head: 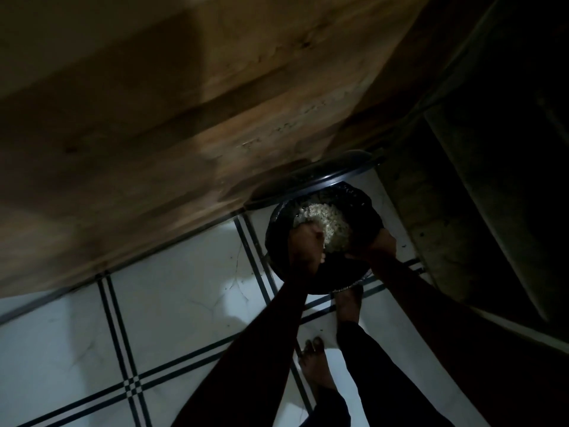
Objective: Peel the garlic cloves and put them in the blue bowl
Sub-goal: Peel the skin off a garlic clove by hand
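head view, very dim: both hands hold a dark bowl (323, 241) of pale bits — garlic peels or cloves, i cannot tell — above the tiled floor (184, 303). left hand (306, 248) reaches into the pile, right hand (374, 245) grips the right rim — its colour unreadable. best to keep the bowl level while sorting.

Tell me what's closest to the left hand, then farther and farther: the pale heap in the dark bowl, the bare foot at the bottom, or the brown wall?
From the left hand:
1. Pale heap, touching it, inside the dark bowl.
2. Bare foot, below on the tiled floor.
3. Brown wall, up and to the left, though its near edge may rival the foot.
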Tool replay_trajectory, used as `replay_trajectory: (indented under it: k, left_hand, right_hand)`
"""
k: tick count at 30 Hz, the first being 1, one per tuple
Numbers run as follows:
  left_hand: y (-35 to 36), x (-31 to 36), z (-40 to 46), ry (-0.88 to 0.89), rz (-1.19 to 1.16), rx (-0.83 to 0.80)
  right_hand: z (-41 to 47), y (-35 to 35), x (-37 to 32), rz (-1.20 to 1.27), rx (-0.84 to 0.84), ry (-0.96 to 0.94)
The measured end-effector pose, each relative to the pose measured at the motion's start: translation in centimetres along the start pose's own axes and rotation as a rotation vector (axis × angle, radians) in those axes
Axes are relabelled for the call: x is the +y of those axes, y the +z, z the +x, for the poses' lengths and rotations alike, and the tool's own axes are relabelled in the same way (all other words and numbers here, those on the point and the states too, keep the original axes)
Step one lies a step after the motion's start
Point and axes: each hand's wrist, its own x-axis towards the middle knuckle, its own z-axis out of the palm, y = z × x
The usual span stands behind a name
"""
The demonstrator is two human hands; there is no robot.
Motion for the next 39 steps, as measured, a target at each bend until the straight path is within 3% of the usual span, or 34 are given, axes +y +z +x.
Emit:
replay_trajectory:
  k: [2, 5, 8, 10, 12, 16, 23, 25, 30, 39]
  left_hand:
    - [-0.3, 1.2, -1.3, 0.086, 0.007, 0.053]
    - [-1.3, 4.4, -5.8, 0.259, 0.014, -0.092]
    - [-2.4, 5.4, -9.8, 0.401, 0.182, -0.170]
    - [-4.6, 5.8, -10.9, 0.300, 0.281, -0.172]
    - [-7.7, 7.5, -12.3, 0.174, 0.259, -0.138]
    - [-12.3, 13.9, -19.3, 0.349, 0.051, -0.041]
    - [-13.7, 24.7, -34.9, 0.562, -0.214, -0.185]
    - [-12.7, 27.6, -39.3, 0.598, -0.269, -0.277]
    - [-7.9, 33.6, -49.3, 0.739, -0.266, -0.461]
    - [6.4, 38.7, -64.0, 0.825, -0.157, -0.776]
  right_hand:
    - [-0.1, -1.1, -0.3, 0.250, -0.220, 0.110]
    - [-4.0, -3.3, -2.6, 0.533, -0.459, 0.206]
    - [-8.7, -6.0, -5.3, 0.909, -0.452, 0.156]
    - [-12.2, -8.1, -5.9, 0.980, -0.460, 0.143]
    - [-15.2, -10.9, -5.4, 0.985, -0.370, 0.096]
    - [-22.7, -16.3, -3.6, 0.866, -0.264, -0.030]
    - [-37.2, -26.9, 1.5, 1.013, -0.110, -0.240]
    - [-41.4, -30.4, 3.7, 1.095, -0.033, -0.304]
    - [-49.9, -37.9, 11.8, 1.025, 0.286, -0.414]
    - [-58.6, -46.2, 30.3, 1.070, 0.652, -0.420]
